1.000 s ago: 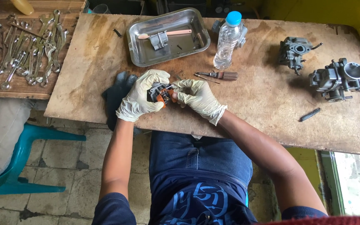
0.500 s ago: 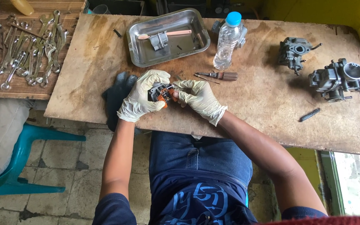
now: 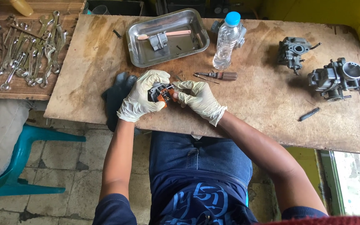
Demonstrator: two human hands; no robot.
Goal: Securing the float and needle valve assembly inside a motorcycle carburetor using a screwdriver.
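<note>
No visible change across the last second. Left hand and right hand, both gloved, clamped as before on small orange-and-grey part, held just above desk front edge.

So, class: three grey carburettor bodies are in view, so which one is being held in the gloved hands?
The small one with the orange part, gripped between the left hand and right hand at the table's near edge; the other two lie untouched far right.
</note>
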